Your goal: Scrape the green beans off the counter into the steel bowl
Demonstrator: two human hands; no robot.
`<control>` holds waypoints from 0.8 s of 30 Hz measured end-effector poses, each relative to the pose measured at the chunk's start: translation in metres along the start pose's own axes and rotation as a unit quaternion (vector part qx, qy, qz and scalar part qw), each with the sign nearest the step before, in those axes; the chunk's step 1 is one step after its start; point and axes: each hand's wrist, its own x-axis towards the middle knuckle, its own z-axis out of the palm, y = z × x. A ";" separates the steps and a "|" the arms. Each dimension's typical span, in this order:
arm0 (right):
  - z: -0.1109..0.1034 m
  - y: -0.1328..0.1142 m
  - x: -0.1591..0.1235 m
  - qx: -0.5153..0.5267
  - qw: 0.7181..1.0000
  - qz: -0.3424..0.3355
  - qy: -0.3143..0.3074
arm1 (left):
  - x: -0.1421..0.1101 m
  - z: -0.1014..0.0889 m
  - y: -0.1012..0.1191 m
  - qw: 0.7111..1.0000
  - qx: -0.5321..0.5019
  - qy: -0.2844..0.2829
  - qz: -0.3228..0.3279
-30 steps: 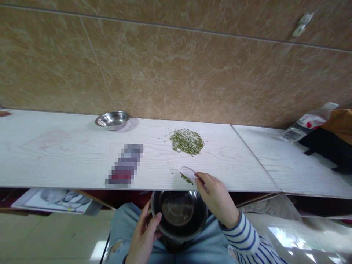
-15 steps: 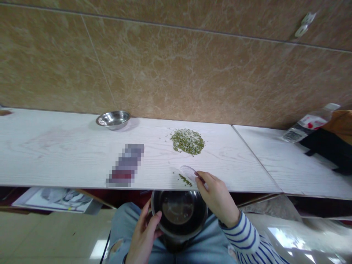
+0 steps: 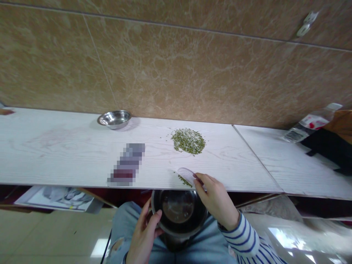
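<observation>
My left hand [image 3: 143, 231] grips the rim of a steel bowl [image 3: 178, 212], which is held just below the front edge of the white table. My right hand [image 3: 216, 200] pinches a curved, translucent plastic scraper [image 3: 187, 175] against the tabletop. A small streak of green mung beans [image 3: 184, 180] lies beside the scraper, close to the table edge. Farther back sits a larger pile of green beans mixed with white grains [image 3: 188, 141]. The bowl's inside looks dark and shiny.
A smaller steel bowl [image 3: 114, 119] stands against the marble-look wall [image 3: 176, 66]. A pixelated object [image 3: 126, 165] lies on the white table [image 3: 55, 154]. A plastic water bottle [image 3: 310, 126] lies at the far right, beside dark and orange fabric [image 3: 335, 135].
My right hand and the scraper have shifted slightly left along the table edge. The small bean streak stays beside the scraper. My left hand and the bowl stay about the same.
</observation>
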 end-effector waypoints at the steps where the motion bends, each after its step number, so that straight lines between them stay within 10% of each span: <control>1: 0.000 0.002 0.002 0.002 1.000 0.000 0.003 | 0.000 0.000 0.000 1.000 0.000 0.000 0.001; 24: -0.002 0.014 0.039 -0.047 0.992 -0.079 -0.092 | -0.001 -0.008 -0.002 1.000 -0.008 -0.015 -0.017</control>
